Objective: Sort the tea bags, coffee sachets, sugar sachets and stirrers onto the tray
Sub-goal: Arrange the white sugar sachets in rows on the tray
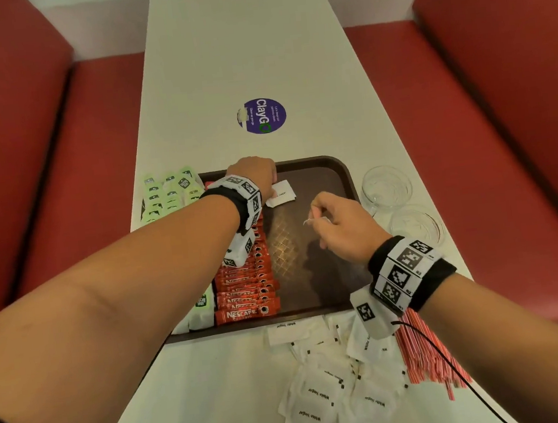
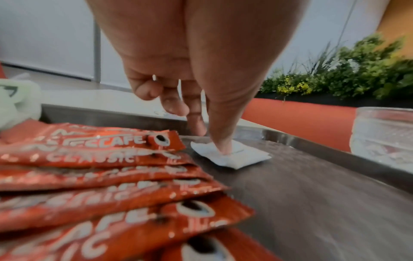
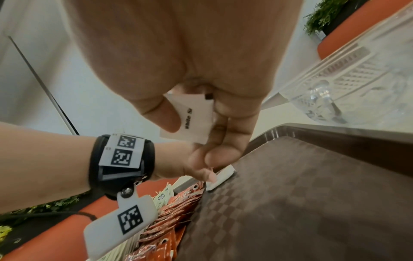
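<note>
A brown tray [image 1: 329,166] holds a row of red coffee sachets [image 1: 247,283], with green tea bags [image 1: 169,195] at its left side. My left hand [image 1: 270,186] reaches to the tray's far end. Its thumb [image 2: 220,141] presses on a white sugar sachet [image 2: 243,157] lying flat on the tray, with the forefinger at the sachet's far edge. My right hand [image 1: 316,216] hovers over the middle of the tray and pinches another sugar sachet [image 3: 192,107] between thumb and fingers. Several sugar sachets [image 1: 330,388] and red stirrers [image 1: 426,351] lie on the table in front of the tray.
Two clear glass cups [image 1: 387,186] [image 1: 417,227] stand on the table just right of the tray. A purple round sticker [image 1: 262,116] marks the white table [image 1: 237,60] beyond it. Red bench seats [image 1: 59,165] run along both sides.
</note>
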A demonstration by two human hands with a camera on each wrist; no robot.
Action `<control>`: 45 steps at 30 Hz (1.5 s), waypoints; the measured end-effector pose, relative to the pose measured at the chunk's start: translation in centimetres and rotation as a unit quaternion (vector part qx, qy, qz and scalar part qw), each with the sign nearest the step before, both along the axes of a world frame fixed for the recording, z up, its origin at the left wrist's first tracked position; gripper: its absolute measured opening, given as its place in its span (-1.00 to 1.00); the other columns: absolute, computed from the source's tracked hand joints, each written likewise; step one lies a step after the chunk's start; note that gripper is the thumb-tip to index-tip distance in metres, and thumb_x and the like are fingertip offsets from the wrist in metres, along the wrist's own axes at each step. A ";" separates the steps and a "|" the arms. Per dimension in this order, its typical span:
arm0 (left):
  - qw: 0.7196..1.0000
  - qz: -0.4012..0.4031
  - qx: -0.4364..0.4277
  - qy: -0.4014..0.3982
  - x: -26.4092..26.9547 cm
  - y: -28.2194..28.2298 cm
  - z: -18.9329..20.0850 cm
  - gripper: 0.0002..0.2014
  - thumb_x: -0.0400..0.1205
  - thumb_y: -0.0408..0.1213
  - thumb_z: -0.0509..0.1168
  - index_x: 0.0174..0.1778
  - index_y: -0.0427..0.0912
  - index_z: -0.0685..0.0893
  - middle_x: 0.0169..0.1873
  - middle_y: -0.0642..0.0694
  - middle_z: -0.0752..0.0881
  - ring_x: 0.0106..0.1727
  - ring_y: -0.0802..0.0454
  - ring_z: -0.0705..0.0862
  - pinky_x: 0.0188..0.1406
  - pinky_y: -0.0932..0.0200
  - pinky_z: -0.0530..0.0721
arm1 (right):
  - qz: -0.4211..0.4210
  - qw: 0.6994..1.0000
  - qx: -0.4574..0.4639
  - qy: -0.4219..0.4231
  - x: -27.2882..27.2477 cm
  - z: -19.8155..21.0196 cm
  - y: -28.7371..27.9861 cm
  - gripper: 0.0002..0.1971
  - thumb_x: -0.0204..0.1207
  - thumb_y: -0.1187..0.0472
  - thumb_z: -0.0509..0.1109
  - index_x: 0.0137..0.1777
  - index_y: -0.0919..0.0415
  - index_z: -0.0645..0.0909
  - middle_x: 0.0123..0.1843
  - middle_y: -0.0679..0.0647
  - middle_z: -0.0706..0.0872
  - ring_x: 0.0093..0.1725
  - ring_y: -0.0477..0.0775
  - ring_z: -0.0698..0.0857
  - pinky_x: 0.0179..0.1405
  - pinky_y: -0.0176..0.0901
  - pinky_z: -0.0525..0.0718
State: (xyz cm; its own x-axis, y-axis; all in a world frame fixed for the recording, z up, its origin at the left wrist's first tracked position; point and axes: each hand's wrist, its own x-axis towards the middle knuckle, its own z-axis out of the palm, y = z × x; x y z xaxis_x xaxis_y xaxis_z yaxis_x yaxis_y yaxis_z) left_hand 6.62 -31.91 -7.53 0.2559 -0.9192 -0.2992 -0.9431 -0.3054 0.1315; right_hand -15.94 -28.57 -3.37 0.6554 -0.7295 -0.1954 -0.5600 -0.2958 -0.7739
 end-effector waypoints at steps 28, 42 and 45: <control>0.964 -0.041 -0.118 0.236 -2.6 3.6 5.8 -0.60 0.63 0.28 0.25 -0.04 0.05 0.80 -0.21 0.16 0.76 -0.13 0.17 0.69 -0.12 0.17 0.63 | -0.040 0.998 -0.052 -0.010 -0.5 -0.9 -1.9 -0.91 0.65 0.11 0.42 0.10 0.04 0.66 -0.18 -0.06 0.73 -0.26 0.00 0.73 -0.19 -0.09 0.75; 0.982 0.043 -0.125 0.137 0.5 4.3 3.0 -0.84 0.62 -0.06 0.44 0.02 -0.01 0.83 -0.18 0.05 0.75 -0.13 0.08 0.65 -0.08 0.17 0.57 | 0.013 1.000 0.019 -0.013 -1.6 -1.4 -0.5 -0.57 0.60 0.06 0.48 0.41 0.00 0.46 -0.03 -0.10 0.76 -0.28 -0.11 0.76 -0.12 -0.20 0.75; 0.988 0.080 -0.083 0.102 1.7 2.4 2.3 -0.81 0.59 -0.14 0.48 0.08 -0.08 0.83 -0.01 -0.09 0.81 0.01 -0.03 0.71 0.00 0.14 0.63 | 0.088 0.995 0.024 0.043 -2.9 -1.3 0.1 -0.69 0.57 -0.01 0.51 0.25 -0.01 0.59 -0.07 -0.13 0.76 -0.27 -0.32 0.70 -0.19 -0.39 0.60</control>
